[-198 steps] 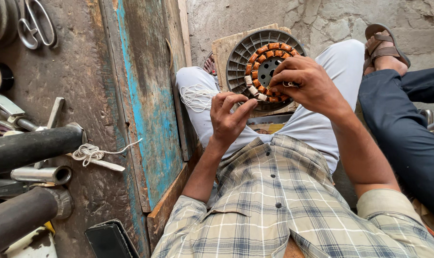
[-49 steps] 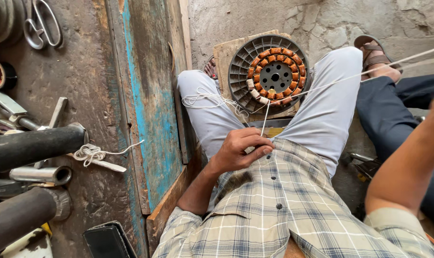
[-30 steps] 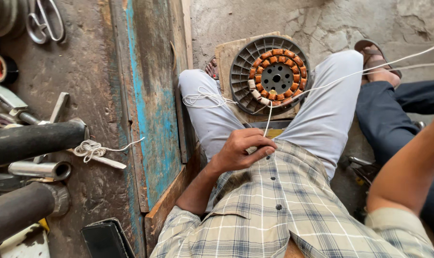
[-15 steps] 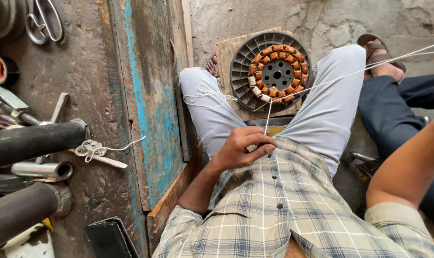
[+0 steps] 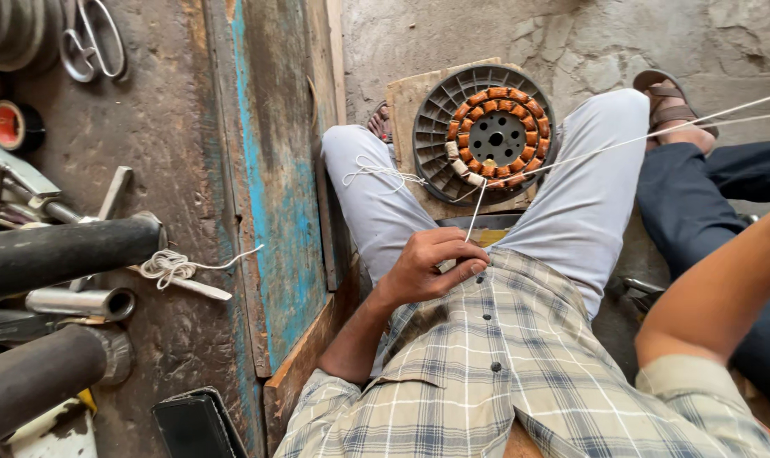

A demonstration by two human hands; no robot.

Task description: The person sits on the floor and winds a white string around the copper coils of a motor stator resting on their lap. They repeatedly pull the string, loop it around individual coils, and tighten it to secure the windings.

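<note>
Copper coils ring the fan motor that rests on a wooden board between the knees of a seated person in a checked shirt, seen from the head camera. White cord binds the windings: a few coils on the lower left of the ring already look wrapped in white, while most of the ring shows bare orange copper, so by this view the lacing is judged to be at an early stage with most of the circle left. Left hand lies against the shirt, fingers curled and pinching one end of the cord, which runs taut up to the motor. Two more strands stretch from the motor out past the right edge of the picture; the right forearm reaches that way, but the right hand itself is out of view, so its grip cannot be told. Metal pipes, a loose knot of string, scissors and a roll of red tape lie on the workbench at left, beside a blue-painted plank
</note>
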